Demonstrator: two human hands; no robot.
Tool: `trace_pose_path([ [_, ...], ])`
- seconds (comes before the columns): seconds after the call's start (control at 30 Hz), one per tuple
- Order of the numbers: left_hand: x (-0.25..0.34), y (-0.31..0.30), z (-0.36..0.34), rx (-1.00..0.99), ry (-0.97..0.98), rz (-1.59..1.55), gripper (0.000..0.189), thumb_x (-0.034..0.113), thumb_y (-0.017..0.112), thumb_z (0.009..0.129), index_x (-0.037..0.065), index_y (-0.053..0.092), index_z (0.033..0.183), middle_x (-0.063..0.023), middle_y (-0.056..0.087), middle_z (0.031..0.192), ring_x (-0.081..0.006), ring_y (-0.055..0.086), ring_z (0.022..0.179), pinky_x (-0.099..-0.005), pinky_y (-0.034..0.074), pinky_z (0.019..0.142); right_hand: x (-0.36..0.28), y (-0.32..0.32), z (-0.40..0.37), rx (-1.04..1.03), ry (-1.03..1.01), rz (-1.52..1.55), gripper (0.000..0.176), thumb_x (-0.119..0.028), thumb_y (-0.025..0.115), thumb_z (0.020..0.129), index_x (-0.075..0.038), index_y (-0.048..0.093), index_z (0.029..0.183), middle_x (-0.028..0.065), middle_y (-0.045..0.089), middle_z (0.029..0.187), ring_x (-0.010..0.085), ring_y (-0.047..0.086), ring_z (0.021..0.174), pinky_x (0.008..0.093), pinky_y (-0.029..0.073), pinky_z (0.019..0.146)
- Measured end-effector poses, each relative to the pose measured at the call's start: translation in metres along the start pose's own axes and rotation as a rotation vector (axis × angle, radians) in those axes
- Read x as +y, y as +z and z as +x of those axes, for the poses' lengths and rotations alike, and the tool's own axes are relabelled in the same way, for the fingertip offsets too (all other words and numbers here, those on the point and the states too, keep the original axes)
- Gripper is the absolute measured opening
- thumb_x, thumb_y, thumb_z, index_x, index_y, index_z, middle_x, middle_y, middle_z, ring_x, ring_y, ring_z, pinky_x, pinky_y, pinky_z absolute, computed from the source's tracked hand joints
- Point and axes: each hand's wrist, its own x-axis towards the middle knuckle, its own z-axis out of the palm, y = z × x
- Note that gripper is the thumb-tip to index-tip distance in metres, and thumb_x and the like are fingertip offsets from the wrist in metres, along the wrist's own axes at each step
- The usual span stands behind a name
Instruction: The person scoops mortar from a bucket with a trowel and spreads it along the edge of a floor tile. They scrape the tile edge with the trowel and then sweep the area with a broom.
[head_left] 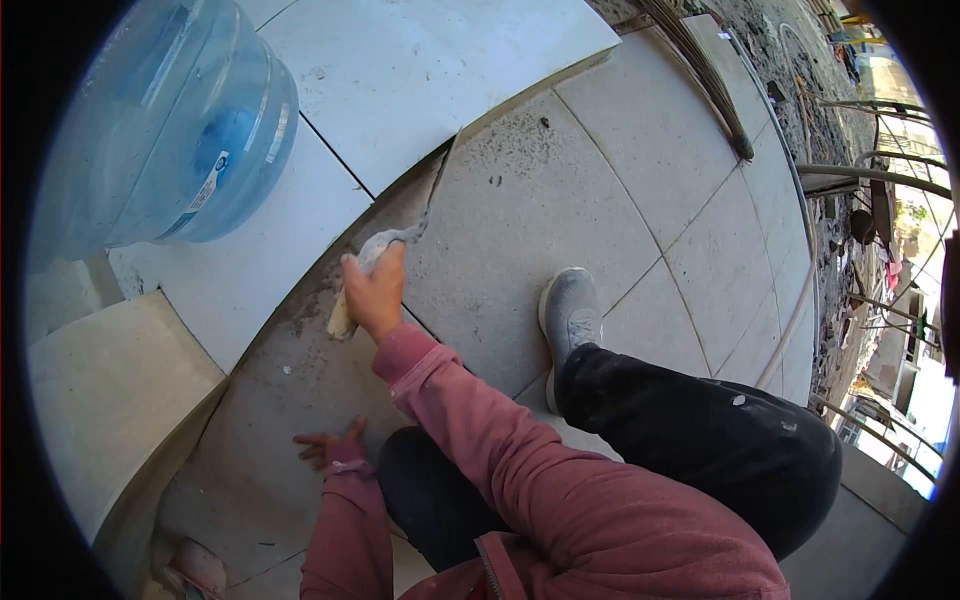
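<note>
My right hand (375, 290) is closed around the pale handle of a trowel (380, 243) with a grey, cement-coated neck. Its thin blade appears nearly edge-on, reaching into the gap beneath the overhanging edge of a white tile (400, 100). Dust and crumbs lie on the grey floor tile (500, 240) beside it. Lower down, my left hand (328, 445) rests on the dusty floor with its fingers spread, holding nothing.
A large clear blue water jug (220, 130) lies on the raised white tiles at left. A bundle of thin sticks (700, 80) lies on the floor at upper right. My grey shoe (573, 310) stands on the tiles; rubble (840, 130) lies beyond the floor edge.
</note>
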Motion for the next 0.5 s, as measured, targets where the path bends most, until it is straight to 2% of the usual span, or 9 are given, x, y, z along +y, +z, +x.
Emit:
trace_pose_path([
  [0.03,-0.002,0.001,0.002,-0.003,-0.005,0.013,0.140,0.053,0.080,0.038,0.017,-0.014,0.136,-0.0230,-0.001,0.141,-0.0452,0.010,0.127,-0.0557,0.019,0.100,-0.013,-0.016,0.017,-0.102,0.256,0.079,0.041,-0.010,0.060,0.073,0.004,0.034,0.101,0.0210,0.053,0.083,0.0266,0.057,0.076,0.0362,0.046,0.069],
  [0.1,0.004,0.005,0.003,0.007,-0.058,0.056,0.139,0.053,0.080,0.040,0.018,-0.015,0.136,-0.0223,-0.002,0.142,-0.0449,0.008,0.128,-0.0546,0.018,0.101,-0.031,-0.021,0.004,-0.138,0.271,0.043,0.040,-0.010,0.060,0.073,0.004,0.034,0.101,0.0198,0.053,0.083,0.0264,0.057,0.075,0.0353,0.045,0.069],
  [0.17,0.004,0.017,0.010,0.029,-0.072,0.054,0.139,0.052,0.080,0.040,0.018,-0.015,0.136,-0.0221,-0.002,0.142,-0.0447,0.008,0.128,-0.0548,0.018,0.101,0.005,0.008,-0.041,0.062,-0.258,-0.174,0.032,-0.008,0.058,0.075,0.003,0.034,0.093,0.0152,0.053,0.073,0.0201,0.057,0.057,0.0315,0.046,0.050],
  [0.2,0.008,0.012,0.005,0.053,-0.103,0.070,0.139,0.052,0.080,0.040,0.018,-0.015,0.136,-0.0220,-0.002,0.142,-0.0446,0.008,0.128,-0.0550,0.018,0.100,0.004,0.015,-0.053,0.122,-0.320,-0.172,0.028,-0.007,0.057,0.075,0.002,0.033,0.088,0.0127,0.052,0.068,0.0162,0.054,0.048,0.0284,0.044,0.042],
  [0.23,0.008,0.007,0.003,0.056,-0.105,0.071,0.139,0.052,0.080,0.040,0.018,-0.015,0.136,-0.0220,-0.002,0.142,-0.0446,0.008,0.128,-0.0550,0.018,0.100,0.011,0.012,-0.048,0.120,-0.317,-0.170,0.028,-0.007,0.057,0.075,0.002,0.033,0.088,0.0127,0.052,0.068,0.0162,0.054,0.048,0.0284,0.044,0.042],
  [0.3,0.006,-0.002,-0.003,-0.010,-0.054,0.004,0.140,0.051,0.081,0.038,0.019,-0.015,0.136,-0.0220,-0.002,0.142,-0.0448,0.008,0.128,-0.0546,0.018,0.101,0.023,-0.009,-0.024,-0.060,-0.040,-0.109,0.029,-0.006,0.057,0.075,0.002,0.033,0.088,0.0126,0.052,0.068,0.0167,0.055,0.050,0.0292,0.045,0.043],
  [0.33,0.008,0.000,0.001,-0.010,-0.060,0.011,0.140,0.051,0.081,0.038,0.019,-0.015,0.136,-0.0220,-0.002,0.142,-0.0448,0.008,0.128,-0.0546,0.018,0.101,0.015,-0.025,0.004,-0.066,0.006,-0.066,0.029,-0.005,0.057,0.075,0.001,0.031,0.087,0.0106,0.051,0.064,0.0160,0.054,0.048,0.0290,0.044,0.041],
  [0.43,0.006,0.006,0.003,0.009,-0.079,0.033,0.142,0.049,0.082,0.037,0.019,-0.014,0.136,-0.0218,-0.002,0.142,-0.0450,0.008,0.128,-0.0545,0.018,0.101,0.005,-0.032,-0.004,-0.134,0.069,0.034,0.029,-0.004,0.057,0.075,0.000,0.031,0.085,0.0101,0.051,0.063,0.0159,0.053,0.046,0.0293,0.044,0.040],
  [0.5,0.009,0.001,0.001,0.001,-0.089,0.026,0.141,0.049,0.082,0.037,0.019,-0.014,0.136,-0.0218,-0.002,0.142,-0.0440,0.008,0.128,-0.0544,0.018,0.101,0.015,-0.016,-0.032,-0.122,-0.019,-0.011,0.029,-0.004,0.057,0.075,0.001,0.031,0.087,0.0106,0.052,0.064,0.0163,0.053,0.047,0.0296,0.045,0.041],
])
